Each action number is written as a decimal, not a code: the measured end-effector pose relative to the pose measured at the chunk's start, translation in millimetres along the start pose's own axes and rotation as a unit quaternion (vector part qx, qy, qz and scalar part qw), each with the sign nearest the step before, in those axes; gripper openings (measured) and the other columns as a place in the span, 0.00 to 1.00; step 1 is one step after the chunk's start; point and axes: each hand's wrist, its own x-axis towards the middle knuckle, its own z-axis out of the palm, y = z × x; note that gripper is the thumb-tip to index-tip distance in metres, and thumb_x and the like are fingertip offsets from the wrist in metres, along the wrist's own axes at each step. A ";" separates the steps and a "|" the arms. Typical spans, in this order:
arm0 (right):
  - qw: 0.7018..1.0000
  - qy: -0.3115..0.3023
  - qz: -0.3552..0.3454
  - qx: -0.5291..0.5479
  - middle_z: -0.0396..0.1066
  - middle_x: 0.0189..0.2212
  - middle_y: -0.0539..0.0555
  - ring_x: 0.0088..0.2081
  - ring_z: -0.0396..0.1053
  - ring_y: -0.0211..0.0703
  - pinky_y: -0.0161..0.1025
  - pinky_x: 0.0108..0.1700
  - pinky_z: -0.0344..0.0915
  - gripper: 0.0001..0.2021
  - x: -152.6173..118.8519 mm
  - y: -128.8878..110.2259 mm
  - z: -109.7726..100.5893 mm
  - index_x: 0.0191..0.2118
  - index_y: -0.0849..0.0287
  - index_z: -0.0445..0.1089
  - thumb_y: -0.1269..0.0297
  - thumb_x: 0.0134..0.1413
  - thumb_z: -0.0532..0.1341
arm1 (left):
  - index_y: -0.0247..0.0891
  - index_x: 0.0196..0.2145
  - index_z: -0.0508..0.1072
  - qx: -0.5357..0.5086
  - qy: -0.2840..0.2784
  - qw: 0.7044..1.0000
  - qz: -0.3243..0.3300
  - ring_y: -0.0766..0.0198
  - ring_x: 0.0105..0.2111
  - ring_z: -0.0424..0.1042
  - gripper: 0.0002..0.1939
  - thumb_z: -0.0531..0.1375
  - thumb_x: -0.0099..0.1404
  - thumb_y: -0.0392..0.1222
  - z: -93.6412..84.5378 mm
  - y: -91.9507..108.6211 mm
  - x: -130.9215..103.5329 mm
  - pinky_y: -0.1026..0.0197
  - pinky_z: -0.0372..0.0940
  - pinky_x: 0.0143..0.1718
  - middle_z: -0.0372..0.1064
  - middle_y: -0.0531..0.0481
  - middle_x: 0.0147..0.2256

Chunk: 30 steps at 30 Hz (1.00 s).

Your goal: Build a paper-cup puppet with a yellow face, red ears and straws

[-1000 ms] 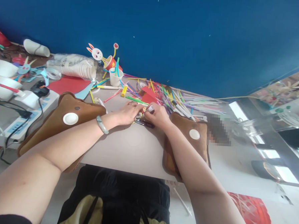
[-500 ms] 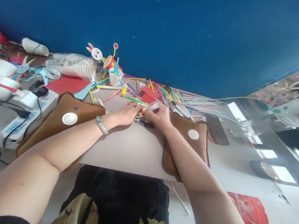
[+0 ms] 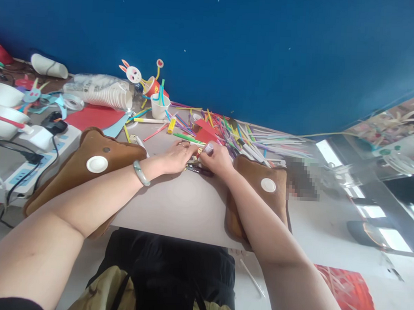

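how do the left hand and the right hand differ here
The left hand has a bangle at its wrist; the right hand has a bare wrist. The right hand grips a small white cylindrical piece; whether the left hand holds anything is unclear. The left hand reaches in from the picture's left, the right hand from its right. Both are bent close together above the table.

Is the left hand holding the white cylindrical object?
No, the white cylindrical object is held in the right hand, with the left hand beside it.
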 end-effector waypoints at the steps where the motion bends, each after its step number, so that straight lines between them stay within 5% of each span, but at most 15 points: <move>1: 1.000 0.015 0.009 0.018 0.66 0.20 0.49 0.25 0.62 0.40 0.38 0.30 0.57 0.06 -0.7 -0.3 -1.3 0.24 0.56 0.63 0.61 0.44 0.59 | 0.33 0.51 0.65 -0.002 0.000 1.000 0.001 0.50 0.50 0.69 0.24 0.52 0.56 0.24 0.0 -0.1 0.1 0.50 0.60 0.54 0.73 0.37 0.44; 6: 0.987 0.117 0.022 0.107 0.69 0.23 0.50 0.26 0.65 0.41 0.38 0.32 0.62 0.04 -4.4 -1.8 -5.6 0.27 0.55 0.63 0.62 0.45 0.57 | 0.34 0.47 0.67 -0.025 0.005 1.000 0.004 0.51 0.47 0.70 0.20 0.52 0.56 0.25 0.8 -1.3 0.4 0.51 0.61 0.52 0.73 0.38 0.42; 15: 0.999 0.009 -0.031 0.020 0.69 0.22 0.50 0.26 0.65 0.40 0.36 0.30 0.59 0.06 -1.7 2.2 6.7 0.29 0.57 0.66 0.60 0.46 0.58 | 0.32 0.51 0.65 -0.021 0.007 1.000 -0.010 0.50 0.51 0.69 0.23 0.53 0.57 0.25 1.3 -0.1 1.1 0.51 0.60 0.55 0.72 0.36 0.48; 24: 0.996 0.072 -0.012 0.054 0.68 0.21 0.49 0.24 0.64 0.40 0.36 0.30 0.59 0.06 -3.4 3.1 6.0 0.28 0.56 0.65 0.59 0.45 0.58 | 0.33 0.50 0.66 -0.035 0.000 0.999 -0.013 0.50 0.50 0.69 0.23 0.53 0.56 0.24 2.4 -1.2 1.9 0.50 0.62 0.53 0.72 0.37 0.45; 30: 0.999 0.022 -0.032 0.026 0.67 0.21 0.49 0.24 0.64 0.40 0.36 0.29 0.58 0.06 -1.3 3.4 9.3 0.28 0.56 0.65 0.60 0.46 0.58 | 0.30 0.52 0.65 -0.034 0.001 0.999 -0.016 0.49 0.52 0.69 0.25 0.52 0.56 0.24 1.0 0.3 1.5 0.50 0.60 0.55 0.71 0.34 0.48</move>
